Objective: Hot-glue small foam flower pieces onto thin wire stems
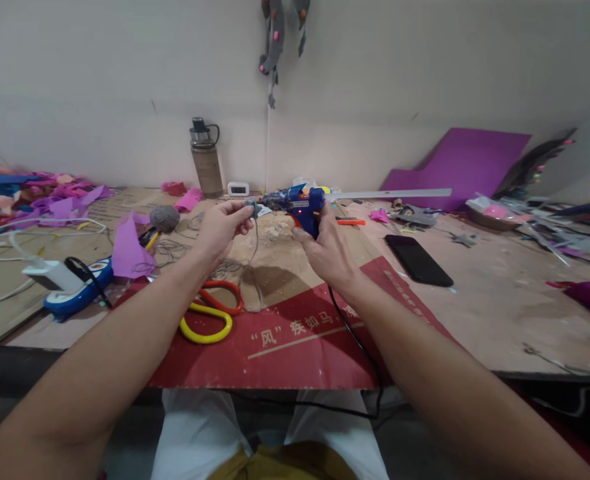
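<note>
My right hand point(327, 250) is wrapped round the handle of a blue hot glue gun point(305, 207), its nozzle pointing left. A long white glue stick point(389, 195) sticks out of the back of the gun. Pinched in the fingers of my left hand point(225, 227) is a small grey piece of felt point(258, 209), close by the nozzle; whether the two touch I cannot tell. A strand of grey yarn point(255, 253) hangs below it. Scissors with one red and one yellow handle loop point(207, 323) lie under my left forearm.
A grey yarn ball point(165, 218), a blue power strip point(82, 293) and felt scraps point(39, 197) lie left. Behind stands a water bottle point(206, 160). To the right are a black phone point(418, 260) and a purple sheet point(465, 160). The gun's black cord point(347, 323) crosses the table's front edge.
</note>
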Motion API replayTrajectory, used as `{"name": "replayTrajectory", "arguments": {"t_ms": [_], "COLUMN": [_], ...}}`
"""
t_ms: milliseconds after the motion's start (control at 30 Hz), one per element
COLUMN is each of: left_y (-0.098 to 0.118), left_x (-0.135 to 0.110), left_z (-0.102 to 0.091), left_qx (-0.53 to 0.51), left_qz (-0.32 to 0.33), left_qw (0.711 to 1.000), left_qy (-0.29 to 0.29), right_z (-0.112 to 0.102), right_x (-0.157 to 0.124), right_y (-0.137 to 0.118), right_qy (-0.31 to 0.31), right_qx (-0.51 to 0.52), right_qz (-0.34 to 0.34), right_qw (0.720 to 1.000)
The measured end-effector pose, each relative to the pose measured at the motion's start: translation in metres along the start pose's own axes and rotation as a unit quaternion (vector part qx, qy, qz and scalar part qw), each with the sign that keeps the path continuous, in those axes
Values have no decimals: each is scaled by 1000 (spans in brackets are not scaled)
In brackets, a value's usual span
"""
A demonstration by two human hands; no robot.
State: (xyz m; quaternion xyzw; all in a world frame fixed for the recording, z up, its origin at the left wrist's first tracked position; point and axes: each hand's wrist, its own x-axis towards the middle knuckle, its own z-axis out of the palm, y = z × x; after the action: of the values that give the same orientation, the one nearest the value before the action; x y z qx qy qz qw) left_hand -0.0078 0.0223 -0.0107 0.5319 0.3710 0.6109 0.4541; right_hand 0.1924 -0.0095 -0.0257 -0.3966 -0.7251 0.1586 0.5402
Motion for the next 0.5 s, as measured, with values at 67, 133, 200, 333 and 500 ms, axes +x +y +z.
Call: {"name": "replayTrajectory", "arguments": {"t_ms": [67, 133, 200, 333, 500], "left_y": [1, 1, 1, 1, 0], "left_x": [-1, -1, -1, -1, 0], "left_z": [0, 1, 1, 1, 0], "left_qx": [0, 4, 7, 6, -3], "left_qz": [0, -4, -6, -6, -7], "left_qw": [1000, 1000, 1000, 1000, 1000], "left_qy": [-1, 1, 3, 3, 3], "right_z": [0, 0, 0, 0, 0], "right_x": [0, 0, -1, -1, -1], "right_y": [-2, -2, -1, 1, 0], "right_qy": [2, 3, 1, 0, -1], "right_qx": [1, 0, -1, -2, -12], "right_qz": [4, 6, 7, 9, 12], "right_qw": [1000, 1000, 1000, 1000, 1000]}}
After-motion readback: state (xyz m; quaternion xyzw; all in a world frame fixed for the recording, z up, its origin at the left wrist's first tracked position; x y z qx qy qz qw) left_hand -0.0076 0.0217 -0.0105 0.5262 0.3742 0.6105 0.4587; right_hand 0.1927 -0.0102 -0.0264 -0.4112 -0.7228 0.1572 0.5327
